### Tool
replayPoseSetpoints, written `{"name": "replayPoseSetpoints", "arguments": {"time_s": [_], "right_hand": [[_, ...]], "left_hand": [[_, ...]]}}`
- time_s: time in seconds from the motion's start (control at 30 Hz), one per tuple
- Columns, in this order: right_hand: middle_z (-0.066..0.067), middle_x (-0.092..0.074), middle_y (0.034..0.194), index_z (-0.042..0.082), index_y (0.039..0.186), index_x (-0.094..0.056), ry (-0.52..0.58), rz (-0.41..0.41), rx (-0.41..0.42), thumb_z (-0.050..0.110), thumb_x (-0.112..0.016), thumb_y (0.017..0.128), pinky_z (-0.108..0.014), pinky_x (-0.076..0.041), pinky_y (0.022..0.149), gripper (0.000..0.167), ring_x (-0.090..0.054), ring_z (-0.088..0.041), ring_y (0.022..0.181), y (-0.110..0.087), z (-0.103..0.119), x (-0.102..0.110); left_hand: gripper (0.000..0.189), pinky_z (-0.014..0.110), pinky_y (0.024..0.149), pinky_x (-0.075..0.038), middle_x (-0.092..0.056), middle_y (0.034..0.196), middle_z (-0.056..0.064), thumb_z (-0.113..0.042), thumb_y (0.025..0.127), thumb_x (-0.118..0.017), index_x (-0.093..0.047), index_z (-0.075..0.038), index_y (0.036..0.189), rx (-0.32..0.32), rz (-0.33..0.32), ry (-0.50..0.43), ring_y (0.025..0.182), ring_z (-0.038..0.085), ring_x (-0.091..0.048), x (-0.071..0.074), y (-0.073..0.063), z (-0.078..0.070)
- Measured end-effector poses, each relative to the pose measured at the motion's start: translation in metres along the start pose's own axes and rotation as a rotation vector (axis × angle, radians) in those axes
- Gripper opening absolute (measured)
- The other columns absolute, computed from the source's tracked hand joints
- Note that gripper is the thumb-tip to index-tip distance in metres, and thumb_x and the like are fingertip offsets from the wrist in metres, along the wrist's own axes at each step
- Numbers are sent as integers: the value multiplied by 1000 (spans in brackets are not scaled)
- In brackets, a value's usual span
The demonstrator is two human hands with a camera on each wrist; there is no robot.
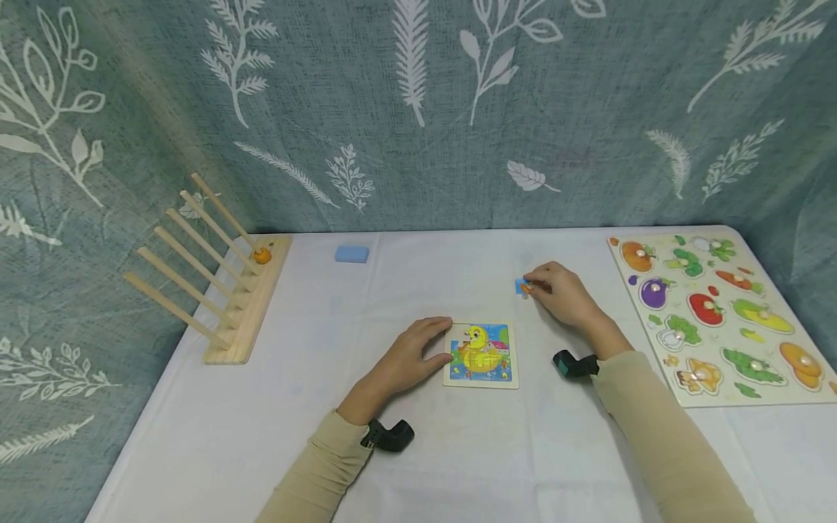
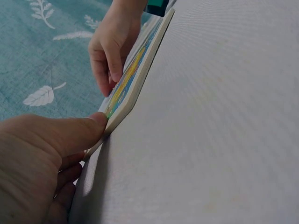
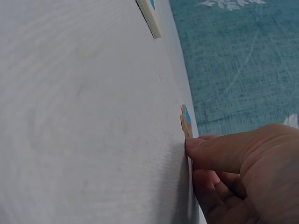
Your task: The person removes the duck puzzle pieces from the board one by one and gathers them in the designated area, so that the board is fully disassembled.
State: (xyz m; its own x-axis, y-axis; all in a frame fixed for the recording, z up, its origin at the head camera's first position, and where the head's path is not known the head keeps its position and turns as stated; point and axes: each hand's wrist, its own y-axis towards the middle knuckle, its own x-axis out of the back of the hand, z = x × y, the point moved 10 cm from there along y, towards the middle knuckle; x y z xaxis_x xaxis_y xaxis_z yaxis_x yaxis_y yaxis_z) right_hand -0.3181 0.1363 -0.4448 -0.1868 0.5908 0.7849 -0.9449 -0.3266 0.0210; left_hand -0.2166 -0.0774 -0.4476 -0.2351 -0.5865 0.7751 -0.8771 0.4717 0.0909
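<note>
A small square jigsaw board (image 1: 480,356) with a yellow duck picture and a pale wooden rim lies flat on the white cloth. At its left side, my left hand (image 1: 408,359) rests its thumb and fingertips against the rim; the left wrist view shows the thumb (image 2: 86,133) right at that edge. Beyond the board's upper right corner, my right hand (image 1: 562,293) pinches a small blue and orange puzzle piece (image 1: 519,287) between thumb and fingers. In the right wrist view the thin piece (image 3: 186,119) sticks out past the fingertips, low over the cloth.
To the left stands a wooden rack (image 1: 245,327) with several slanted pegs and an orange bead (image 1: 261,256) at the far peg. A blue block (image 1: 352,254) lies at the back. A vegetable knob puzzle (image 1: 719,319) covers the right side. Patterned curtain (image 1: 445,167) hangs behind.
</note>
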Motion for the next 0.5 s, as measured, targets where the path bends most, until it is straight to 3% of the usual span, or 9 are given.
{"name": "replayPoseSetpoints", "arguments": {"time_s": [0.27,0.5], "right_hand": [[-22,-55,124,-4,129,-55,56,-9,-29,9,-57,93,-49,-47,97,38,-56,-36,112,-5,-3,2],[-21,-55,127,-2,130,-53,111,-38,-16,12,-61,92,-49,-46,100,42,-55,-36,116,-16,13,6]], "left_hand": [[56,43,112,-35,-49,140,13,-23,88,-68,-49,-2,136,-3,0,-2,133,30,-42,-1,0,1],[56,43,111,-36,-49,140,12,-23,88,-68,-49,-2,137,-5,2,-1,133,29,-42,0,0,0]]}}
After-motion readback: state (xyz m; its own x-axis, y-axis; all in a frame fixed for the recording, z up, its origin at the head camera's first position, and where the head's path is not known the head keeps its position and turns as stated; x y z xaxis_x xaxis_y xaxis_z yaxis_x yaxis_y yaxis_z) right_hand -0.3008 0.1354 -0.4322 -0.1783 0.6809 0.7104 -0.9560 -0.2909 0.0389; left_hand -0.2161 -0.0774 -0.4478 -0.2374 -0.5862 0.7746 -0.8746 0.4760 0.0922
